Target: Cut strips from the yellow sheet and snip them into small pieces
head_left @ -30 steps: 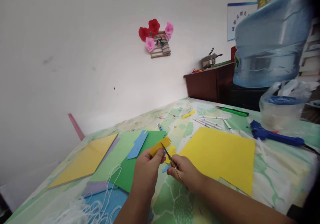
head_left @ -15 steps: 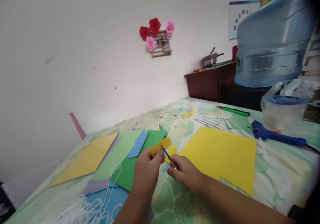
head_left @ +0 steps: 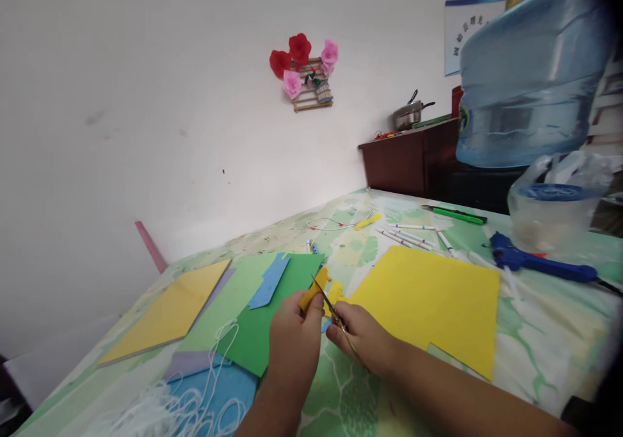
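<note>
Between the thumb and fingers of my left hand [head_left: 295,326] is a small yellow-orange foam piece [head_left: 320,280], tilted upward. My right hand [head_left: 363,333] is closed on a pair of scissors [head_left: 328,303], whose blades point up and left and lie against the piece's right side. The fingers partly hide the handles. Just behind the blades lie yellow scraps [head_left: 335,291] and a bit of blue scrap [head_left: 326,326]. A large yellow foam sheet [head_left: 428,300] lies right of my hands, and a green sheet [head_left: 253,333] is at the left.
White cord [head_left: 160,408] is heaped at the front left over a blue sheet [head_left: 214,385]. A blue glue gun [head_left: 540,265], a green utility knife [head_left: 457,215] and several markers [head_left: 406,239] lie at the right. Behind them stand a bagged tub [head_left: 555,210] and a water jug [head_left: 525,86].
My left hand has shifted slightly right and turned the foam piece to a steeper angle against the scissors. My right hand stays almost where it was.
</note>
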{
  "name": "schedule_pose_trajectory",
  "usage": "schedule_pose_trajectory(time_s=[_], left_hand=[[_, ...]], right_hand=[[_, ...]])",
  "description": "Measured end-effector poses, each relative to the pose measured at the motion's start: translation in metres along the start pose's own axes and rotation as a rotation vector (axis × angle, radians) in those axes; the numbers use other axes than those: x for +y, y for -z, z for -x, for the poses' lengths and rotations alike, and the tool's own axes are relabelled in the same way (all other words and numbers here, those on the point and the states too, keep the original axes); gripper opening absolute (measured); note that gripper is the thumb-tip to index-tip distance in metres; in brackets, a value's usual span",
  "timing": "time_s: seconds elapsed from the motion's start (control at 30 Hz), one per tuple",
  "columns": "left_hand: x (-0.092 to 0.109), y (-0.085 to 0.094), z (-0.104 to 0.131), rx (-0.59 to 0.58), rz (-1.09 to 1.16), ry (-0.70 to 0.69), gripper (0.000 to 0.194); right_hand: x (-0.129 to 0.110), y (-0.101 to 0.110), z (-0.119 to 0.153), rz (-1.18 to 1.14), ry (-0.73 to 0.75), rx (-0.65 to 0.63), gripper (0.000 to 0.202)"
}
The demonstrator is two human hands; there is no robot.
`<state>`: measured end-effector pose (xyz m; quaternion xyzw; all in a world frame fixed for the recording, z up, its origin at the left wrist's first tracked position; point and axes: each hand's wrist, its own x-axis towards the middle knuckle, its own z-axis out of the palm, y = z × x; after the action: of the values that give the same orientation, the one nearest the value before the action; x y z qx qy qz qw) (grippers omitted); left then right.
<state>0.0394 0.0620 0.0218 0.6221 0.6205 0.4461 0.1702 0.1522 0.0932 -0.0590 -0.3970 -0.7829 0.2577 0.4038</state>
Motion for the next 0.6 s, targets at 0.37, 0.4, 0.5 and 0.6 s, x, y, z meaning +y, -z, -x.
schedule_pose_trajectory(time_s=[0.37, 0.4, 0.5, 0.6], left_hand=[[-0.0038, 0.0044, -0.0047, -0.058, 0.145, 0.072, 0.022], [-0.0037, 0.0045, -0.0051, -0.057, 0.142, 0.079, 0.022], [-0.0027, 0.0045, -0.0066, -0.043, 0.125, 0.107, 0.023], [-0.0019, 0.0043, -0.0075, -0.057, 0.168, 0.11, 0.025]], right_hand=[[-0.002, 0.0006, 0.0003, -0.006, -0.021, -0.014, 0.026], [-0.0022, 0.0006, 0.0003, -0.008, -0.027, -0.012, 0.026], [-0.0016, 0.0002, -0.0001, -0.012, -0.039, -0.012, 0.027], [-0.0004, -0.0002, -0.001, -0.007, -0.037, -0.014, 0.028]])
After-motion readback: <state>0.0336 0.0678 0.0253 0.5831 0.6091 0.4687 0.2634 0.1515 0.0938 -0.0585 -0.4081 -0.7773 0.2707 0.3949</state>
